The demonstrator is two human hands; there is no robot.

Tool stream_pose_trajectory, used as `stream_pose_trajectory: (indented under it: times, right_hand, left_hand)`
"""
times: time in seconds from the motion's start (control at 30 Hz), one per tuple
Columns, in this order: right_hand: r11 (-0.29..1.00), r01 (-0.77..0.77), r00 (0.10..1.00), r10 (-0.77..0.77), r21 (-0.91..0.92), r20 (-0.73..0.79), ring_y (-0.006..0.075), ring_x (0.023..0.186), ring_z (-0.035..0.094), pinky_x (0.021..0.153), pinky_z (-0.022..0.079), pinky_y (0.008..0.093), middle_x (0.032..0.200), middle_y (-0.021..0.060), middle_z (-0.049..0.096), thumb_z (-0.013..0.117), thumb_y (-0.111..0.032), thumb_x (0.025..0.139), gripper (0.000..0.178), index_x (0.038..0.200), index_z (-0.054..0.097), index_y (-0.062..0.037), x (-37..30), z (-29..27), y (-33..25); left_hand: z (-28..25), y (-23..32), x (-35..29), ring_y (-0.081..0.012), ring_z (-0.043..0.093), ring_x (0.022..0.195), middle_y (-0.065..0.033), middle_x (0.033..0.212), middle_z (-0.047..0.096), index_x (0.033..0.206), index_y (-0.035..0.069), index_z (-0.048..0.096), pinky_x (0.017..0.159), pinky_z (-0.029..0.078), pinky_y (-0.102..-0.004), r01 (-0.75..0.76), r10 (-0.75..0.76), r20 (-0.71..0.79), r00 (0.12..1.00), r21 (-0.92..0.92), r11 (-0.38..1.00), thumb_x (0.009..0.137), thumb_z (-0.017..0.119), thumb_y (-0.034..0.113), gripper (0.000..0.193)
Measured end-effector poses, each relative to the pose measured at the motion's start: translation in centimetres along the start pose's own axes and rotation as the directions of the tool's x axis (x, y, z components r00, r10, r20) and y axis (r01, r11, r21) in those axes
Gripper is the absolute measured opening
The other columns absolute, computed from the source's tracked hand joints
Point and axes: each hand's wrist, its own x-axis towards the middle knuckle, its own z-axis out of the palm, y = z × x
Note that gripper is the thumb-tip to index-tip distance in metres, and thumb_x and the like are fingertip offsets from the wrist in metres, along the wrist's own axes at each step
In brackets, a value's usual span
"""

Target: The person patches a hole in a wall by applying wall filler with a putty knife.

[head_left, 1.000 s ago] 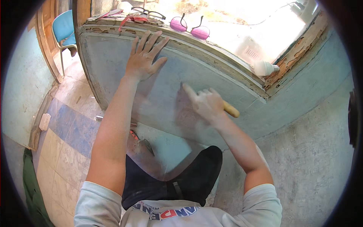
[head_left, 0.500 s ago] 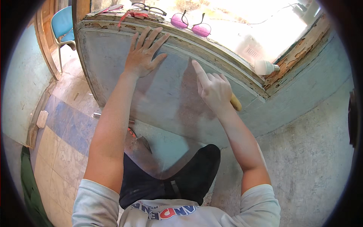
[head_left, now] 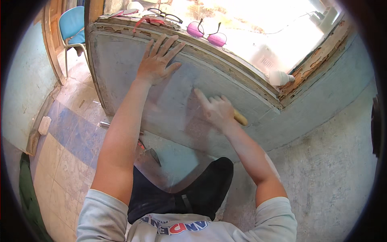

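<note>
My left hand [head_left: 156, 66] lies against the grey-blue wall panel [head_left: 117, 60] just under the window ledge, fingers spread and pointing up. My right hand [head_left: 219, 112] is closed around a tool with a rounded yellowish handle [head_left: 240, 118], whose butt sticks out at the hand's right side. Its index finger stretches up and left along the panel's surface. The working end of the tool is hidden under the hand, so its kind does not show. A shadow of the right arm falls on the panel.
On the worn wooden ledge [head_left: 238, 66] lie black-framed eyeglasses [head_left: 174, 17], pink-lensed sunglasses [head_left: 217, 39], a red cord [head_left: 152, 20] and a white light bulb [head_left: 278, 78]. A blue chair [head_left: 71, 25] stands at far left. A metal tube [head_left: 104, 124] and a dark-bladed tool [head_left: 152, 157] are low beside my left arm.
My right hand has slid down the panel, away from the ledge, with the handled tool still in it. The left hand stays flat in place. The whole view has shifted slightly.
</note>
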Motion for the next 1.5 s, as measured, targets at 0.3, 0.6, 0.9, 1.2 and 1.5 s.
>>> stream_pose_trajectory:
  times: [0.3,0.6,0.9,1.2,1.5]
  right_hand:
    - [0.996,-0.076,0.997,0.075,0.056,0.02,0.0283,0.07,0.073,0.072,0.057,0.0417,0.073,0.0072,0.072,0.06,-0.014,0.09,0.064,0.154,0.056,-0.0232,1.8,-2.4,0.4]
    - [0.985,-0.141,0.989,0.145,0.099,-0.038,0.0251,0.07,0.073,0.072,0.056,0.039,0.076,0.007,0.073,0.06,-0.015,0.091,0.062,0.153,0.057,-0.0216,3.1,-3.7,0.7]
    - [0.998,-0.044,0.999,0.045,0.048,-0.009,0.0241,0.067,0.072,0.07,0.056,0.0391,0.071,0.0058,0.071,0.057,-0.013,0.092,0.062,0.153,0.057,-0.0204,2.8,-3.0,0.1]
    - [0.998,0.063,0.987,-0.065,0.016,0.15,0.0242,0.067,0.072,0.068,0.056,0.0419,0.071,0.0059,0.07,0.06,-0.013,0.092,0.064,0.155,0.055,-0.0219,1.5,-1.3,0.1]
    - [0.996,0.05,0.972,-0.066,0.077,0.225,0.023,0.069,0.072,0.07,0.056,0.0389,0.075,0.0072,0.073,0.06,-0.013,0.087,0.067,0.153,0.057,-0.0234,-0.8,1.7,-1.0]
  left_hand:
    - [-0.6,-0.1,-0.3,-0.025,0.016,0.162,0.0065,0.175,0.022,0.167,0.044,0.026,0.134,0.012,-0.0508,-0.01,0.01,-0.016,1.0,0.007,1.0,0.105,0.045,0.067,0.069]
    - [-0.1,-0.7,-0.8,-0.0286,0.016,0.16,0.01,0.176,0.014,0.165,0.052,0.023,0.135,0.014,-0.0504,-0.028,0.029,-0.034,0.999,0.022,0.999,0.106,0.046,0.064,0.064]
    - [0.3,-1.1,-1.3,-0.03,0.021,0.158,0.0136,0.176,0.016,0.159,0.058,0.032,0.133,0.022,-0.05,-0.018,0.018,-0.014,1.0,0.003,1.0,0.1,0.053,0.066,0.063]
    - [1.3,0.0,-2.7,-0.0296,0.027,0.155,-0.0063,0.177,0.016,0.156,0.053,0.045,0.123,0.018,-0.0606,0.097,-0.091,-0.08,0.993,0.086,0.991,0.101,0.057,0.062,0.057]
    - [2.3,-0.1,-2.5,-0.0254,0.021,0.16,-0.0021,0.179,0.009,0.158,0.057,0.037,0.117,0.018,-0.0664,0.111,-0.109,-0.067,0.992,0.027,0.993,0.099,0.051,0.071,0.062]
